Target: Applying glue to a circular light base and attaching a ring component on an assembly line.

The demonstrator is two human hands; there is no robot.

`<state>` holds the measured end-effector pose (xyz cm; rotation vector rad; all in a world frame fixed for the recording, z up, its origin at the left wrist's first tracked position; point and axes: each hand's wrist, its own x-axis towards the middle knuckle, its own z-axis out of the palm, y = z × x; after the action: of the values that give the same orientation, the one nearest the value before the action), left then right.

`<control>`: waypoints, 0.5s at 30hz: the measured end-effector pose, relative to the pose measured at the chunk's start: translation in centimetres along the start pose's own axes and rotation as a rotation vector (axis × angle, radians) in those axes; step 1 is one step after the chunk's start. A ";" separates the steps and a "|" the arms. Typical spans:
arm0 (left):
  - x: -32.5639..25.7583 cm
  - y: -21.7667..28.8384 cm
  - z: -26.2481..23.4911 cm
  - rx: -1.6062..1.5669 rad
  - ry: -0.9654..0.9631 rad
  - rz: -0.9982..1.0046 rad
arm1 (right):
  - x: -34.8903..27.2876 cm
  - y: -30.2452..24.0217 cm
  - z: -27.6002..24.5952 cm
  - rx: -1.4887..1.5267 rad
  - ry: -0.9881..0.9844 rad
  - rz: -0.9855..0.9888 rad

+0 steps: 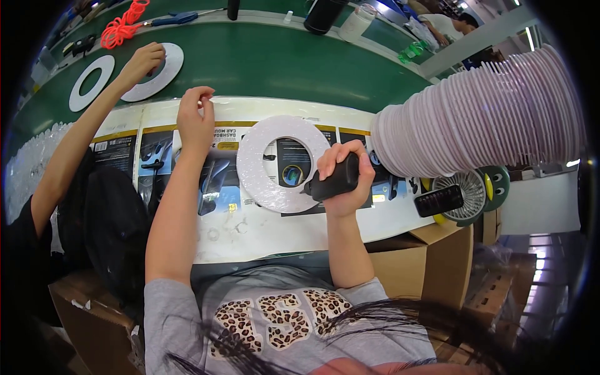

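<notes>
A flat white ring (255, 164) with a speckled, shiny face lies on the printed sheet in front of me. My right hand (350, 178) is wrapped round a black rounded hand tool (336, 179), whose narrow end points left over the ring's right rim. Whether that end touches the ring I cannot tell. Beyond the ring's left side, near the sheet's far edge, my left hand (195, 119) is raised with its fingers curled in towards the thumb. Anything between those fingertips is too small to make out.
A tall, leaning stack of white rings (475, 115) stands at right, beside a small fan (465, 194) and black phone (439, 200). At left a co-worker's hand (147, 61) touches another white ring (167, 72). Orange cord (122, 28), pliers (175, 20) and bottles lie beyond. Cardboard box (431, 262) below right.
</notes>
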<state>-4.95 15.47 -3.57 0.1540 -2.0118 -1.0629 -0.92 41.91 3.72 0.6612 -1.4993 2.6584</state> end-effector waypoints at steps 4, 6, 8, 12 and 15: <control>-0.4 -1.1 0.4 -0.011 -0.034 -0.051 | -0.3 0.1 -0.3 -0.031 0.050 -0.017; -0.6 -1.8 -0.4 0.016 -0.028 -0.044 | -0.3 0.0 0.1 0.014 0.037 0.005; -0.5 -2.0 -0.5 0.007 -0.054 -0.040 | -0.2 -0.7 0.2 -0.023 0.041 0.023; -0.4 -1.5 0.2 0.003 -0.061 -0.036 | 0.1 -1.7 0.1 -0.093 0.098 0.012; -0.2 -1.2 0.4 -0.004 -0.063 -0.040 | 0.0 -2.2 0.1 0.085 0.177 0.108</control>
<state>-5.41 15.10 -4.71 0.1608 -2.0709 -1.1088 -0.34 42.99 5.56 0.3456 -1.4220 2.7869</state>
